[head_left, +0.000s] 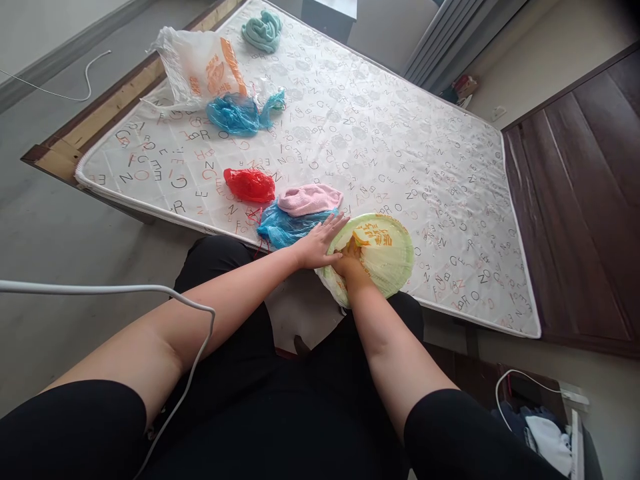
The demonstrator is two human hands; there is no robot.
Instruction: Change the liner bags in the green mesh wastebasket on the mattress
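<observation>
A round light green basin is lined with a thin pale plastic bag printed in orange. It tilts at the mattress edge, over my right knee. My right hand reaches into the basin and presses on the plastic, its fingers partly visible and apart. My left hand is open, fingers spread, at the basin's left rim. Just beyond it lie a folded pink towel and a crumpled blue plastic bag. A bunched red plastic bag lies further left.
On the letter-printed mattress lie a large white plastic bag, another blue bag and a teal cloth. A white cable hangs across my left arm. The dark wooden headboard stands at right.
</observation>
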